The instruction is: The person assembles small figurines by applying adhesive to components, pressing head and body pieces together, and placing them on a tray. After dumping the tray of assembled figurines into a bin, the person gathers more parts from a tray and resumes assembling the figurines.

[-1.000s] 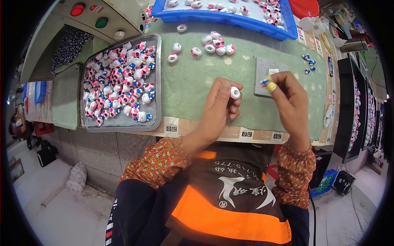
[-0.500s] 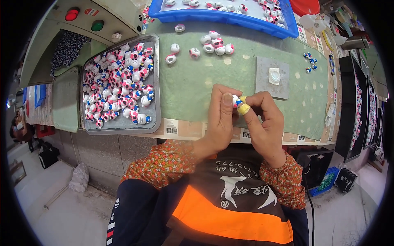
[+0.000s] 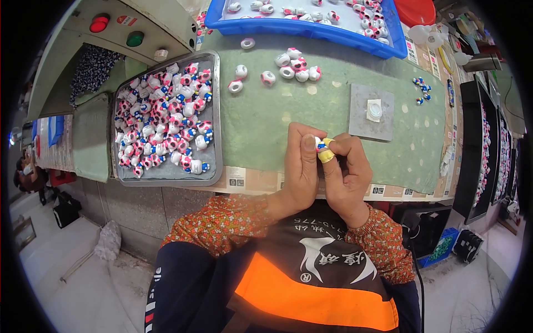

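Since a second ago, the right hand [image 3: 347, 176] has moved from over the gray slab [image 3: 360, 126] to meet the left hand [image 3: 301, 166], left of that slab and nearer the body. Left fingers pinch a small white head [image 3: 317, 140]; right thumb and forefinger, in yellow covers [image 3: 326, 156], pinch a blue figure part [image 3: 321, 146] against it. Likely they are being joined, which calls for firm, aligned pressure.

On the table [image 3: 252, 130] are one metal tray [image 3: 218, 122], one blue tray [image 3: 311, 31], one grey plate [image 3: 358, 111], and toys [image 3: 200, 142] too many for counting; hands [image 3: 302, 166] are two.
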{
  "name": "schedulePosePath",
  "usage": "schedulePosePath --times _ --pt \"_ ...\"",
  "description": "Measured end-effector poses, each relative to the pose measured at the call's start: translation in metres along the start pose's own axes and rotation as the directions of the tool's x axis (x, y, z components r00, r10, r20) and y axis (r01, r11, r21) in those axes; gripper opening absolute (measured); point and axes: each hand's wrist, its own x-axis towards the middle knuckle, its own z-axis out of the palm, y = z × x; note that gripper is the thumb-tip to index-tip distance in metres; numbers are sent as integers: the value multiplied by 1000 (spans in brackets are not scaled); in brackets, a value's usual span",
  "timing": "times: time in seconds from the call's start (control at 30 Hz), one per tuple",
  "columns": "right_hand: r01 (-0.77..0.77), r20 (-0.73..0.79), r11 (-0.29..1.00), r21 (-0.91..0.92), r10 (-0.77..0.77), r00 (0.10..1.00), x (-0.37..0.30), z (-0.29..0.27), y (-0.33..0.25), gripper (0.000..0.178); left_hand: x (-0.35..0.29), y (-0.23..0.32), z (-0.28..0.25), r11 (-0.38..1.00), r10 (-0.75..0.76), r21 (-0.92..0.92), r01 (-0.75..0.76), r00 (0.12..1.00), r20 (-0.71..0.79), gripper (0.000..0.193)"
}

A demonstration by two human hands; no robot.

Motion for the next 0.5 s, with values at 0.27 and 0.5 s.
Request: schedulePosePath --times 0.27,0.5 --pt "-299 91 954 10 296 951 28 -29 -14 11 12 29 -17 950 -301 -77 301 954 18 36" --pt "-228 -341 847 -480 59 938 81 -152 22 12 61 96 -109 851 170 524 -39 964 -204 37"
